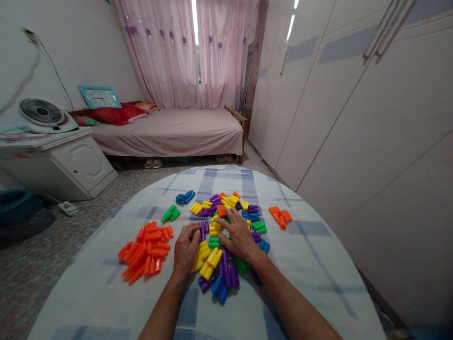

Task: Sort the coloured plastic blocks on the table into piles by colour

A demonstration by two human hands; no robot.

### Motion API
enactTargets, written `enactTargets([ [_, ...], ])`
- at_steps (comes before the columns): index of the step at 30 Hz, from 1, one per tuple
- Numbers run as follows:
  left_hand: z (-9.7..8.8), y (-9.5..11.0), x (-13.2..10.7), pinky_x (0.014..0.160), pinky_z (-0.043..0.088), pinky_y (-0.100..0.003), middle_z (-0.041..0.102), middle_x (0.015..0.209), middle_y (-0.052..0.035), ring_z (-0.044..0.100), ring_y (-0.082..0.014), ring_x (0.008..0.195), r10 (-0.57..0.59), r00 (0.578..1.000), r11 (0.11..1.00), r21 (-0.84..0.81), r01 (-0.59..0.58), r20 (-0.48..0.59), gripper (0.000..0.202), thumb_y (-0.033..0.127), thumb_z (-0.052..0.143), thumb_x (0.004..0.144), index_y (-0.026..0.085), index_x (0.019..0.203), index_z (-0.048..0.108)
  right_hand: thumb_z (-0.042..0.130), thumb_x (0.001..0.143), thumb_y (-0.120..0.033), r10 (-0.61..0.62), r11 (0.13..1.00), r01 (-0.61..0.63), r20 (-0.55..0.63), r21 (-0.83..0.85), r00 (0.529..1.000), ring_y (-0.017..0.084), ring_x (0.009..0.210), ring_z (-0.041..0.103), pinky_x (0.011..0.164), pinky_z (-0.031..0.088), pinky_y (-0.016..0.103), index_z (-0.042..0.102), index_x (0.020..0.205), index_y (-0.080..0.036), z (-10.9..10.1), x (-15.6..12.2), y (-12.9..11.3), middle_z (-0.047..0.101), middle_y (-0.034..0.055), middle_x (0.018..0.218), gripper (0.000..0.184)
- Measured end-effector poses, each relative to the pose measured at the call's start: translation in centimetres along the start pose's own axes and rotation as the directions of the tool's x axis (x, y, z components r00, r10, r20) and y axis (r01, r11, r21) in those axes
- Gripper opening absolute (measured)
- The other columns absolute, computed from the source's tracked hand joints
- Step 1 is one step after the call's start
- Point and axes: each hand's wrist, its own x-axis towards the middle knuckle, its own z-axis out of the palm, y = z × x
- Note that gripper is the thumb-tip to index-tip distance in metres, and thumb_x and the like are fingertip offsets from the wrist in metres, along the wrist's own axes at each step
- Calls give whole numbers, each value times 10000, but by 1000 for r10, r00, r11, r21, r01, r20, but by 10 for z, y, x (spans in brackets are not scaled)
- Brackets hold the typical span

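Blocks [211, 264] in yellow, purple, green and blue lie heaped between your hands, spreading beyond your fingertips and back toward your wrists. Your left hand [186, 248] is half curled at the heap's left edge, its fingertips by a purple block [203, 229]; you cannot tell from this view whether it has hold of anything. Your right hand [239, 233] reaches over the heap with its thumb spread apart from the forefinger, a gap showing between them. An orange block [221, 211] sits right at those fingertips; whether they touch it, you cannot tell.

Left of your left hand is an orange pile [146, 250], apart from the heap. Ahead of that hand are a few green blocks [171, 213], with blue blocks [185, 197] farther out. Right of your right hand, well apart, lies an orange cluster [281, 216]. Under everything is the table [300, 293].
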Motion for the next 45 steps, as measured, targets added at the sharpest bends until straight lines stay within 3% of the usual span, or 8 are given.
enactTargets([
  [10, 0, 2, -1, 938, 447, -353, 617, 1028, -72, 567, -202, 1020, -16, 1000, 1000, -1, 16, 12, 245, 335, 455, 832, 188, 906, 637, 579, 798, -331, 25, 999, -25, 17, -25, 1000, 283, 1351, 255, 1069, 252, 465, 439, 1340, -225, 2, 2, -2, 339, 110, 1458, 570],
  [16, 0, 2, 0, 932, 450, -350, 616, 1027, -72, 569, -201, 1013, -21, 1000, 1000, -4, 21, 19, 250, 336, 454, 828, 182, 905, 634, 539, 796, -235, 30, 987, 5, -214, 159, 976, 238, 1209, 426, 994, 358, 404, 505, 1230, -185, 2, 5, 3, 514, 114, 1257, 438],
  [21, -1, 1, -1, 930, 450, -352, 617, 1020, -73, 568, -201, 1011, -13, 1000, 1000, -3, 13, 21, 257, 341, 454, 830, 181, 907, 640, 483, 816, -237, 194, 968, -91, -466, 235, 863, 203, 923, 535, 853, 416, 358, 560, 939, -195, -19, 12, 32, 602, 59, 933, 150],
  [25, -1, 2, -1, 921, 456, -348, 621, 1013, -69, 574, -200, 1002, -17, 1000, 1000, -6, 18, 9, 251, 339, 459, 825, 186, 894, 644, 455, 788, -268, 358, 934, -284, -580, 219, 732, 206, 869, 545, 805, 418, 344, 571, 989, -171, -45, 6, 82, 617, 73, 927, 251],
  [29, 0, 1, 0, 923, 455, -345, 620, 1024, -68, 572, -200, 1009, -23, 1000, 1000, -6, 23, 9, 247, 336, 463, 820, 186, 893, 645, 428, 767, -314, 546, 823, -528, -548, 208, 634, 221, 859, 555, 796, 409, 351, 614, 1032, -177, -64, -11, 131, 650, 75, 921, 352],
  [33, 0, 0, 0, 948, 437, -352, 609, 1041, -75, 558, -202, 1029, -34, 999, 999, 3, 34, 26, 259, 344, 458, 827, 181, 913, 641, 412, 760, -341, 703, 699, -645, -460, 308, 543, 214, 865, 578, 791, 417, 332, 655, 1007, -180, -63, -27, 158, 666, 88, 958, 382],
  [40, -1, 1, -1, 948, 438, -354, 611, 1030, -78, 562, -205, 1019, -37, 999, 999, 4, 37, 17, 260, 343, 459, 820, 178, 898, 645, 394, 780, -385, 727, 677, -656, -435, 332, 531, 222, 921, 571, 815, 421, 337, 674, 987, -194, -40, -36, 173, 644, 97, 1029, 397],
  [45, -1, 3, 0, 933, 450, -349, 620, 1029, -75, 570, -203, 1015, -28, 1000, 1000, -2, 28, 10, 247, 327, 469, 813, 181, 898, 649, 367, 808, -419, 709, 689, -648, -488, 324, 509, 239, 962, 549, 852, 416, 372, 639, 1064, -171, -44, -36, 170, 616, 125, 1072, 448],
])
